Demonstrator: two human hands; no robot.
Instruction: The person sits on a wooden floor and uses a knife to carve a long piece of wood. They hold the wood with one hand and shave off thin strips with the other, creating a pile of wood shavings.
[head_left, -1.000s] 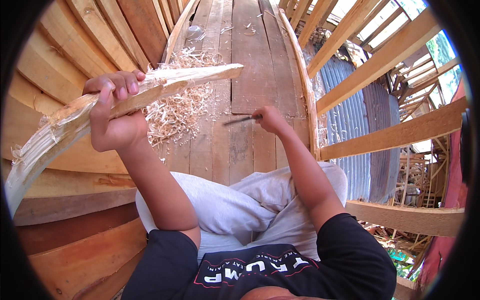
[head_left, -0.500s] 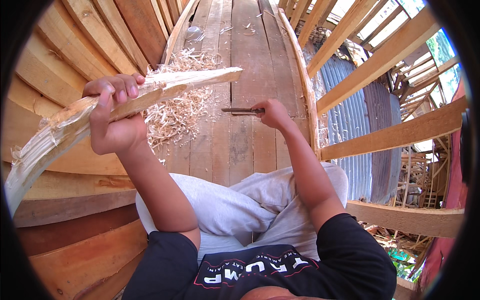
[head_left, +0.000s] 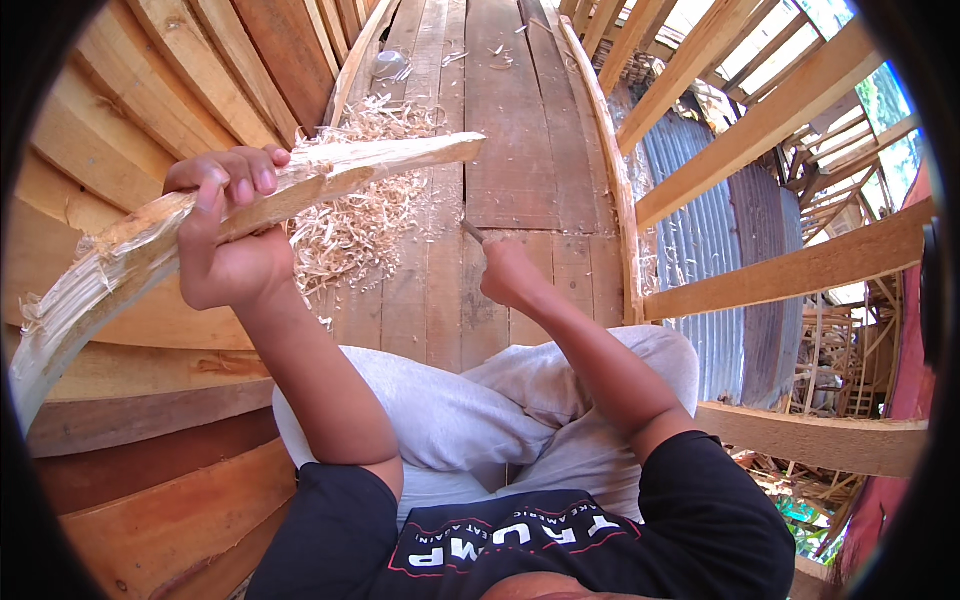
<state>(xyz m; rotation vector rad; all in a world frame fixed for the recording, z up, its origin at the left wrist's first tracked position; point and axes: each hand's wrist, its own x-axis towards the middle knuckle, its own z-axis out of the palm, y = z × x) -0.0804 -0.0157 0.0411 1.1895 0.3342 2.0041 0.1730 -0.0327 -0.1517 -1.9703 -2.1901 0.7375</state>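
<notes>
A seated person works on a plank floor (head_left: pixel 520 150) that runs up the middle of the frame between sloping board walls. The left hand (head_left: pixel 225 235), at left of centre, is clenched around a long curved stick (head_left: pixel 300 185) of pale, rough-hewn wood; the fingers (head_left: pixel 240 170) wrap over its top and the thumb lies along its near side. The stick runs from the lower left edge of the frame, where its end is splintered, up and rightward to a squared tip above the floor at upper centre. The right hand (head_left: pixel 510 275), near the middle of the frame, is closed around the handle of a small tool (head_left: pixel 472 231), whose dark metal end juts up and to the left from the fist; the kind of tool cannot be told. Tool and stick are apart, the tool lying below the stick's tip. A heap of shavings (head_left: pixel 355 215) lies on the floor beneath the stick, between the two hands and reaching to the upper centre. Grey trousers (head_left: pixel 450 410) cover the folded legs in the lower middle, and a black shirt (head_left: pixel 700 520) fills the bottom edge. At right, slanting beams (head_left: pixel 790 270) cross in front of corrugated sheeting (head_left: pixel 700 220).
</notes>
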